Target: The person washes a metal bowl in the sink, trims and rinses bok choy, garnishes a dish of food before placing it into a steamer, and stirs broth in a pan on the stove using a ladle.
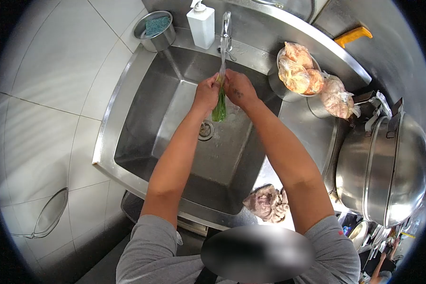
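Note:
Under the faucet [226,35], a stream of water runs down onto a green onion [219,110]. Its pale end is up between my hands and its green leaves hang down over the sink. My left hand [206,93] pinches it from the left side. On the other side, my right hand [239,88] has its fingers closed around the same stalk, the fingertips partly hidden. Both hands are above the metal sink basin [189,165], a little short of the back wall. The drain [206,130] lies just below the leaf tips.
Behind the sink stand a metal cup [158,40] with a green scouring pad [157,26] and a white pump bottle [201,26]. At right are bagged food [298,71], an orange-handled tool [352,36] and large metal pots [383,165]. A crumpled cloth [267,203] lies near the front edge.

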The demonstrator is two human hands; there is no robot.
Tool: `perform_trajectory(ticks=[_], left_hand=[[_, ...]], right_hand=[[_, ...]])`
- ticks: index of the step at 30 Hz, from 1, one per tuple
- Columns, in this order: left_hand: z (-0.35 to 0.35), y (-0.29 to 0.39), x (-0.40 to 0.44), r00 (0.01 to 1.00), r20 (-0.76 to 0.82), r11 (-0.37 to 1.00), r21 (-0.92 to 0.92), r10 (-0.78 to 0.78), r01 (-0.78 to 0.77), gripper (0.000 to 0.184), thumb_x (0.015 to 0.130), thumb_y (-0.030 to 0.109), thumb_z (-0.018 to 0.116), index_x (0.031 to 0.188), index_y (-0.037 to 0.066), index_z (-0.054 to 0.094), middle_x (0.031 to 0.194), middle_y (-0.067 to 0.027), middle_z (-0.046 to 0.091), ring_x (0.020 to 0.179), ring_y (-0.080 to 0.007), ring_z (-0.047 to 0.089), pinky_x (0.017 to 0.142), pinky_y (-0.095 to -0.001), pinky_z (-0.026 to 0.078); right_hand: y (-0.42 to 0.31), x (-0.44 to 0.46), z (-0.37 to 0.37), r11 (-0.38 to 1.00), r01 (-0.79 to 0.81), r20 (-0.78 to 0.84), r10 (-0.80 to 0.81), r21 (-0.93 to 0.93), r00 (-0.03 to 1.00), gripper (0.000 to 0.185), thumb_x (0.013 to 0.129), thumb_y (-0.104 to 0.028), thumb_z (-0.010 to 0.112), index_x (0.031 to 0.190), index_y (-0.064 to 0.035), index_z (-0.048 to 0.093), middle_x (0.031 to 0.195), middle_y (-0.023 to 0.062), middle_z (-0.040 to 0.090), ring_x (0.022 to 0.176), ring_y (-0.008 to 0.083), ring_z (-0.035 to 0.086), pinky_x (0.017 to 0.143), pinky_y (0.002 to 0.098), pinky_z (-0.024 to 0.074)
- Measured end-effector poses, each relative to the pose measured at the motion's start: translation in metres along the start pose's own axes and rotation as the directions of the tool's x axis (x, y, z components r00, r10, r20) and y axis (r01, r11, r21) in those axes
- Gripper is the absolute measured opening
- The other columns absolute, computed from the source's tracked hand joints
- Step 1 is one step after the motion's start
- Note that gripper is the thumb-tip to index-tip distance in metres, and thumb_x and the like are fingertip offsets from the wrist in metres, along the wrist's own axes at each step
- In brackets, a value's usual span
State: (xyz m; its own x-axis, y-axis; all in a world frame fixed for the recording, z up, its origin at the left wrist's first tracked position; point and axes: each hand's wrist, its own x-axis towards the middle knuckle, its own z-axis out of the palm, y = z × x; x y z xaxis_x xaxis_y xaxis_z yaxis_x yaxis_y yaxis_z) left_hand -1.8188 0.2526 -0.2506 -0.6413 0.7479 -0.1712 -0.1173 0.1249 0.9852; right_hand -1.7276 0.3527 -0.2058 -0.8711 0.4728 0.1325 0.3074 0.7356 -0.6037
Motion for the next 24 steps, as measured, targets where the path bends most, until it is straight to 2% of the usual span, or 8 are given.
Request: perform_trajectory(ticks=[2,6,9,12,15,17,21,24], left_hand=[[0.000,0.003,-0.005,1.000,0.011,0.995,0.097,-0.025,0.024,0.040,0.094,0.006,0.045,0.132,-0.002,0.051,0.112,-0.0079,0.065,0.095,-0.0104,0.057,0.086,-0.0231,0.042],[-0.001,-0.008,-0.002,0.996,0.057,0.997,-0.007,0.074,-0.074,0.037,0.093,0.006,0.047,0.129,0.001,0.054,0.107,-0.0091,0.066,0.092,-0.0115,0.058,0.084,-0.0251,0.044],[0.002,-0.004,-0.007,0.997,-0.009,0.997,0.012,0.073,-0.073,0.036,0.092,0.008,0.051,0.127,0.001,0.056,0.105,-0.0112,0.066,0.092,-0.0139,0.059,0.085,-0.0264,0.045],[0.005,0.007,-0.015,0.989,-0.103,0.985,0.144,0.108,-0.092,0.038,0.090,0.009,0.055,0.127,0.000,0.055,0.107,-0.0152,0.066,0.096,-0.0194,0.062,0.087,-0.0280,0.045],[0.005,0.012,-0.022,0.973,-0.088,0.917,0.362,0.215,-0.170,0.042,0.087,0.009,0.057,0.128,0.000,0.053,0.113,-0.0205,0.063,0.105,-0.0275,0.060,0.091,-0.0306,0.044],[0.002,0.012,-0.023,0.960,-0.018,0.836,0.495,0.280,-0.235,0.044,0.085,0.008,0.058,0.128,-0.001,0.052,0.118,-0.0233,0.060,0.111,-0.0325,0.058,0.094,-0.0321,0.043],[-0.003,0.013,-0.026,0.957,0.048,0.751,0.608,0.287,-0.256,0.042,0.085,0.007,0.060,0.125,-0.002,0.054,0.117,-0.0199,0.061,0.110,-0.0289,0.059,0.095,-0.0342,0.043],[-0.007,0.027,-0.031,0.984,0.099,0.852,0.493,0.146,-0.176,0.043,0.086,0.006,0.058,0.128,-0.002,0.052,0.118,-0.0172,0.062,0.109,-0.0259,0.059,0.095,-0.0333,0.043]], right_hand=[[0.012,0.002,0.008,0.997,0.071,-0.032,-0.071,0.005,0.997,0.013,0.088,-0.009,0.051,0.098,-0.0032,0.055,0.094,0.0225,0.061,0.091,0.0430,0.058,0.074,0.0479,0.0475],[0.024,0.005,0.016,0.974,0.226,-0.099,-0.222,0.027,0.970,0.015,0.088,-0.009,0.051,0.101,-0.0023,0.057,0.095,0.0213,0.063,0.093,0.0427,0.058,0.076,0.0447,0.0480],[0.014,0.002,0.005,0.983,0.040,-0.033,-0.035,0.181,0.999,0.019,0.087,-0.012,0.053,0.102,-0.0048,0.062,0.102,0.0198,0.064,0.094,0.0388,0.061,0.082,0.0429,0.0488],[0.013,-0.001,0.006,0.911,0.066,-0.029,-0.060,0.407,0.998,0.019,0.088,-0.013,0.054,0.100,-0.0046,0.065,0.094,0.0190,0.066,0.088,0.0363,0.063,0.078,0.0397,0.0488],[0.001,-0.007,-0.002,0.924,-0.006,0.018,-0.001,0.383,1.000,0.018,0.087,-0.011,0.055,0.098,-0.0048,0.067,0.088,0.0180,0.066,0.084,0.0330,0.064,0.075,0.0380,0.0483],[0.010,-0.003,0.003,0.933,0.041,-0.006,-0.042,0.357,0.999,0.017,0.087,-0.010,0.055,0.098,-0.0042,0.066,0.087,0.0179,0.066,0.082,0.0330,0.064,0.074,0.0385,0.0485],[0.031,0.001,0.005,0.929,0.030,0.062,-0.057,0.369,0.996,0.016,0.086,-0.008,0.056,0.097,-0.0027,0.066,0.085,0.0187,0.065,0.077,0.0352,0.063,0.070,0.0389,0.0486],[0.036,0.003,0.008,0.924,0.366,-0.091,-0.358,0.106,0.929,0.019,0.090,-0.013,0.057,0.105,-0.0025,0.063,0.076,0.0152,0.064,0.070,0.0233,0.062,0.067,0.0342,0.0484]])
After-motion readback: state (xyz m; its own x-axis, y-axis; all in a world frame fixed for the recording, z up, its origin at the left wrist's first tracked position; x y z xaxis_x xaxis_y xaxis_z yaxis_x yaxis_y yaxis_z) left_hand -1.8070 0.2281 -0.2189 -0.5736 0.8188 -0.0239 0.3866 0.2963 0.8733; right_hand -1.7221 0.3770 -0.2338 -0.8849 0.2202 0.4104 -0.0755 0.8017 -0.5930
